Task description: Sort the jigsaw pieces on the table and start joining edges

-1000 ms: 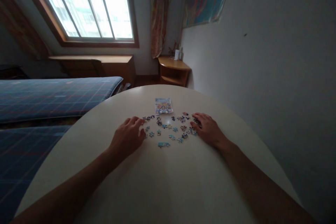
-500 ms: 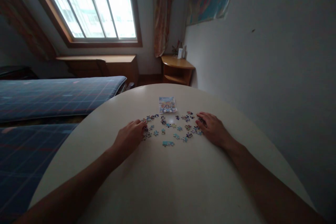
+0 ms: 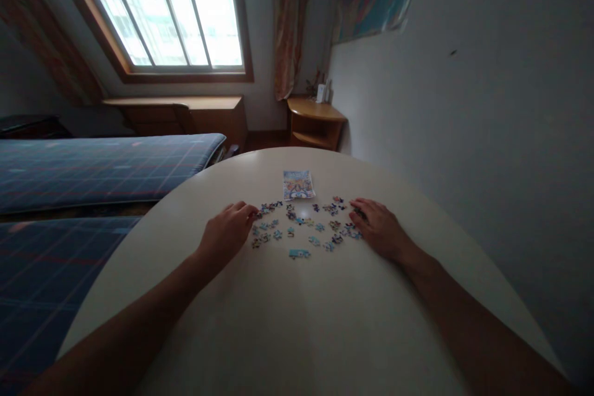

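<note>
Several small jigsaw pieces (image 3: 306,228) lie scattered on a round white table (image 3: 297,322). A joined pair of light blue pieces (image 3: 299,253) sits nearest me. A small printed picture card (image 3: 297,184) lies just beyond the scatter. My left hand (image 3: 227,234) rests palm down at the left edge of the pieces, fingers curled, fingertips touching the nearest ones. Over at the scatter's right edge lies my right hand (image 3: 378,228), flat on some pieces, fingers stretched toward the middle.
The table stands against a white wall (image 3: 487,124) on the right. A bed with a blue plaid cover (image 3: 93,167) lies to the left. A wooden corner shelf (image 3: 315,117) and a low wooden desk (image 3: 185,112) stand under the window.
My left hand has slid a little left and back from the pieces. The view has shifted slightly; my right hand stays where it was on the pieces.
</note>
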`<control>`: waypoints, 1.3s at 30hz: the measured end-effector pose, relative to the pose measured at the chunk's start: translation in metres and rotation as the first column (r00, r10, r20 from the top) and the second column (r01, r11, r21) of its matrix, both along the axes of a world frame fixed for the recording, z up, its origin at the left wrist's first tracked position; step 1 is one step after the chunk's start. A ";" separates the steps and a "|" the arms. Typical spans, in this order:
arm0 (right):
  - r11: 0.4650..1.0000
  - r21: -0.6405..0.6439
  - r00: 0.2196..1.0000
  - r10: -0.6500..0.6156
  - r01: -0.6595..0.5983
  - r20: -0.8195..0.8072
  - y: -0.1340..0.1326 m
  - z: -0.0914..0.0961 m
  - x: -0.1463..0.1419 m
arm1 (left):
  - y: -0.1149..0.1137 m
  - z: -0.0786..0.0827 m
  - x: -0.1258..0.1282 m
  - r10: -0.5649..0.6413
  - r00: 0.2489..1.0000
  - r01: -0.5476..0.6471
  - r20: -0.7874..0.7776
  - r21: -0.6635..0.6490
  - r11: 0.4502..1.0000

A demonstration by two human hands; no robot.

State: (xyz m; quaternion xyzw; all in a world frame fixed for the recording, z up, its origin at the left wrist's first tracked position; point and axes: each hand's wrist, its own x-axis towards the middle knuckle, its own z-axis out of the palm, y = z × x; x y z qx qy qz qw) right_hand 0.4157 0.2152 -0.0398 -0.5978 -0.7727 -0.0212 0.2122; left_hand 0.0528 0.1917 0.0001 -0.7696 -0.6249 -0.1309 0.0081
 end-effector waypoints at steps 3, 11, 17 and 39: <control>1.000 -0.008 1.000 -0.005 0.005 0.004 0.000 0.000 0.000 | -0.001 0.004 -0.007 0.034 0.994 -0.037 -0.106 -0.026 0.999; 1.000 -0.008 1.000 0.002 -0.002 0.005 0.000 0.000 0.001 | -0.003 0.002 -0.002 -0.047 0.999 0.047 -0.012 0.018 0.999; 1.000 -0.015 1.000 0.004 -0.004 0.006 0.000 0.001 0.001 | 0.003 -0.016 -0.001 -0.243 0.966 0.241 0.094 0.031 0.970; 0.985 0.172 0.990 0.053 -0.031 -0.128 -0.015 0.028 -0.023 | -0.001 -0.021 0.019 -0.345 0.829 0.290 0.441 0.191 0.938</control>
